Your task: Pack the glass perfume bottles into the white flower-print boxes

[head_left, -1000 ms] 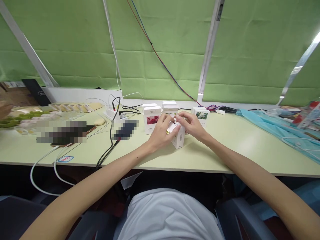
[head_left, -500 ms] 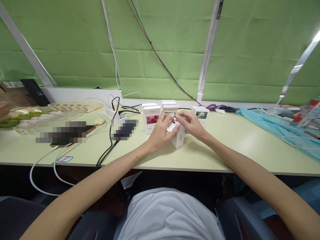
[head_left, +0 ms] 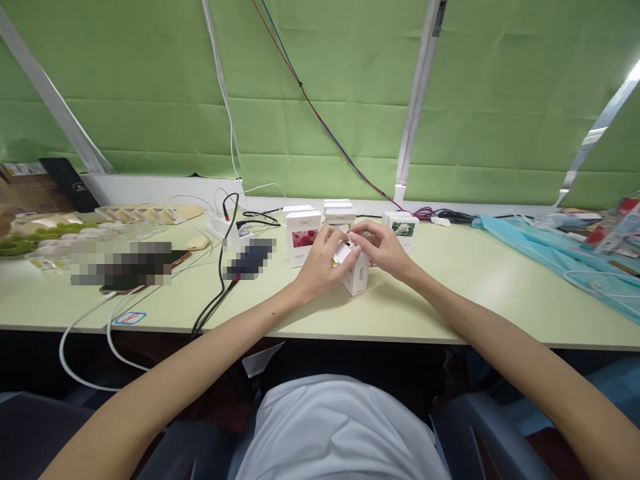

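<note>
A small white box (head_left: 357, 277) stands upright on the table between my hands. My left hand (head_left: 323, 263) is wrapped round its left side, with the thumb across its top. My right hand (head_left: 383, 248) has its fingertips at the box's top edge, pinched near a flap; what they hold there is too small to make out. Behind my left hand stand white boxes with a red flower picture (head_left: 305, 239). More white boxes (head_left: 339, 215) are just behind my fingers, and others with a white flower picture (head_left: 403, 229) stand behind my right hand.
On the pale green table (head_left: 300, 327), two blurred phone-like devices with cables lie left, near a white power strip (head_left: 223, 229). Egg-tray-like holders (head_left: 100, 233) sit at the far left. A blue sheet (head_left: 540, 257) and cables lie at the right.
The fingertips of my right hand have shifted very slightly at the top of the box. Both hands and the box otherwise keep their places.
</note>
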Tool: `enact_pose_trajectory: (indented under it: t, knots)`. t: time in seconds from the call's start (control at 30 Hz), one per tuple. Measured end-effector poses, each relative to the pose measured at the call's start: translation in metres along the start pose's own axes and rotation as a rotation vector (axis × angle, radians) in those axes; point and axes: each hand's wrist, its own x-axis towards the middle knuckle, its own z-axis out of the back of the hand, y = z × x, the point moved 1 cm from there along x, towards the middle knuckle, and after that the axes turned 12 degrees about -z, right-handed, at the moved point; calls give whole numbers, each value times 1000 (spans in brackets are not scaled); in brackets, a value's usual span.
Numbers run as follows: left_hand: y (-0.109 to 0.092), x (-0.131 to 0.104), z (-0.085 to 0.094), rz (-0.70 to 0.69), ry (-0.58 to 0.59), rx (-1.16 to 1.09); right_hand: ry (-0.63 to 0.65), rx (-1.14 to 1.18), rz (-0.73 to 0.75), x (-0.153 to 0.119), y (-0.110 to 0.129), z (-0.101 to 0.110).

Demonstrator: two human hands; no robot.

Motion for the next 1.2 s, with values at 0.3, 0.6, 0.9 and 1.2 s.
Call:
enact_pose_trajectory:
  t: [0.3,0.6,0.9,1.2]
  knots:
    - [-1,0,0,-2,4,5,-8,22,-10,0,-1,0]
    - [2,-2,0,-22,-14,24,35,72,-104,2,-7,3]
    - [7,-2,-2,-30,-137,48,46,60,-102,2,-7,3]
    - [12,-3,-2,-52,-235,92,65,60,-104,1,-5,3]
